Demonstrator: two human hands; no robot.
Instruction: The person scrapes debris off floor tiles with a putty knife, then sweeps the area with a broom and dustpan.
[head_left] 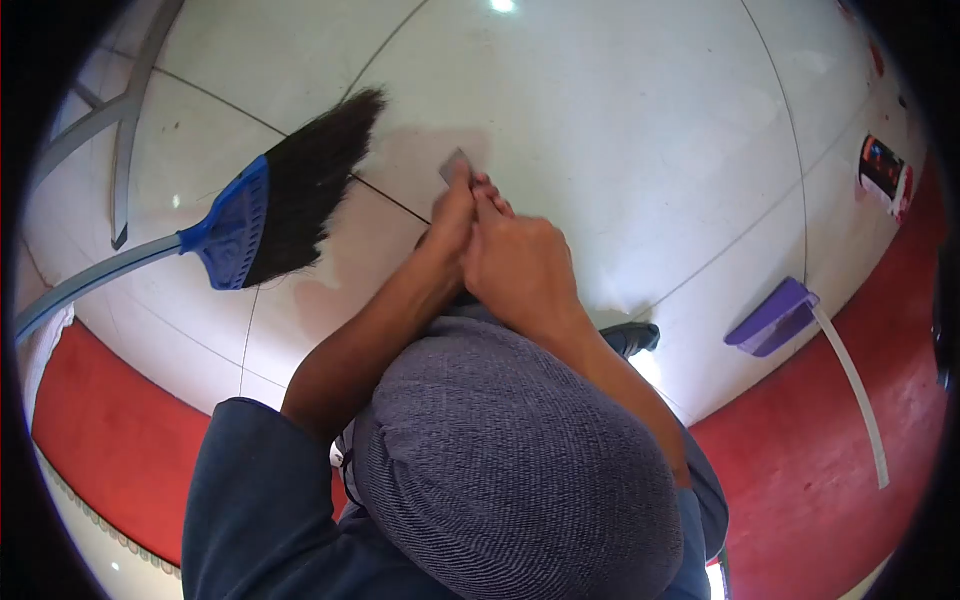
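Note:
In front of the grey knit cap (520, 450), my two hands meet low over the tiled floor. Between thumb and fingers, my left hand (455, 210) pinches a small flat grey piece (455, 168), whose kind I cannot make out. Pressed against it from the right is my right hand (520, 260), closed, with its thumb pointing toward the piece; what lies inside its fingers is hidden. To the left of my hands is a broom (235, 225) with a blue head and dark bristles, touched by neither hand.
A purple dustpan (772, 320) with a pale handle lies to the right, near a red floor strip (810, 450). Metal legs (125, 130) stand at upper left. A dark and red printed package (882, 168) sits far right. A dark shoe (632, 340) shows beside my right forearm.

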